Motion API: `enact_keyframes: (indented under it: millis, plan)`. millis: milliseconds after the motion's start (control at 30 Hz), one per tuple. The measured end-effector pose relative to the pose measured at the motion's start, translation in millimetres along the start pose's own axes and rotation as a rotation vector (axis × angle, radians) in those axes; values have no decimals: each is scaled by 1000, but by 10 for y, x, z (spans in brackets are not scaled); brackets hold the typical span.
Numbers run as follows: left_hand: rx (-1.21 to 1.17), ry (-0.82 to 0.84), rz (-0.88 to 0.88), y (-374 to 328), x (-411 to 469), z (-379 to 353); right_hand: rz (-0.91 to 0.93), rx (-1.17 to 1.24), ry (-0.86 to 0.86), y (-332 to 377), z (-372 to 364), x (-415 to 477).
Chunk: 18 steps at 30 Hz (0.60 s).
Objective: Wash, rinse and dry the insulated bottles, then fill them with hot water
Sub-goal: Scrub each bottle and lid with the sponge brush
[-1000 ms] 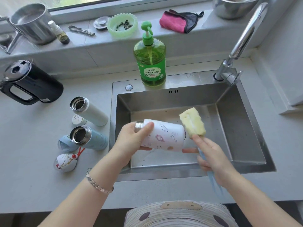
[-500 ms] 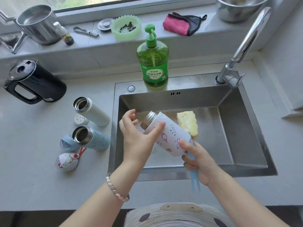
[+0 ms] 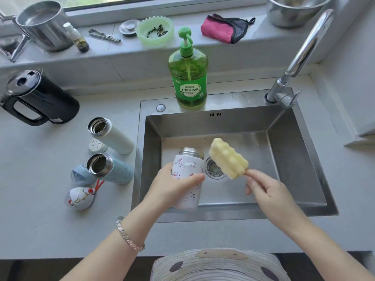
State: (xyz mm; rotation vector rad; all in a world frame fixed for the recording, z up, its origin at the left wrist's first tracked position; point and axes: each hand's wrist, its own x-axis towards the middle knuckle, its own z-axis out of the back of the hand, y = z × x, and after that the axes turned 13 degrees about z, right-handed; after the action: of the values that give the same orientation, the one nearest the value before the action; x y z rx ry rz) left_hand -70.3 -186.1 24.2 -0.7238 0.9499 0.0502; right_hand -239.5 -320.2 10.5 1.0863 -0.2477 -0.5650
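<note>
Now: the washing stage, and early in it by my reading, since one bottle is in hand and two stand unwashed to the side.
Left hand point(image 3: 174, 187): fingers wrapped round the middle of the patterned bottle point(image 3: 188, 165), held over the sink point(image 3: 203, 126), near upright and tipped slightly away, steel mouth uncapped.
Right hand point(image 3: 267, 191): pinches the sponge brush point(image 3: 228, 158) just below its yellow head; the handle is mostly hidden in the hand. The head hangs just beside the bottle mouth, to its right, not inside.
Queue: white bottle point(image 3: 113, 136) and blue bottle point(image 3: 111, 169), both open, on the tabletop point(image 3: 40, 220) left of the sink.
Step in hand: probably feeding the sponge into the mouth.
Doing it well: swing the head over the opening, line the brush up with the bottle's axis, then push straight down and twist; the sponge looks about as wide as the neck, so expect to squeeze it in.
Grip: a wet, soapy wall may slip, so keep the bottle low over the basin.
Soap: dish soap bottle point(image 3: 188, 78) stands at the back rim; whether the sponge is loaded, I cannot tell.
</note>
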Motion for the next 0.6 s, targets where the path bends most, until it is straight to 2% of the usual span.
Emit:
enact_keyframes:
  millis: [67, 133, 300, 467, 600]
  plan:
    - [77, 25, 1, 4, -21, -52, 143, -68, -1, 81, -89, -37]
    - [130, 58, -21, 0, -64, -117, 205, -129, -54, 96, -194, -4]
    - [305, -60, -49, -8, -105, -48, 229, -162, -63, 64, -149, -1]
    - [455, -67, -129, 3, -199, -111, 280, -207, 2, 128, -156, 31]
    - [419, -132, -112, 6, -123, -7, 279, -251, 54, 137, -86, -50]
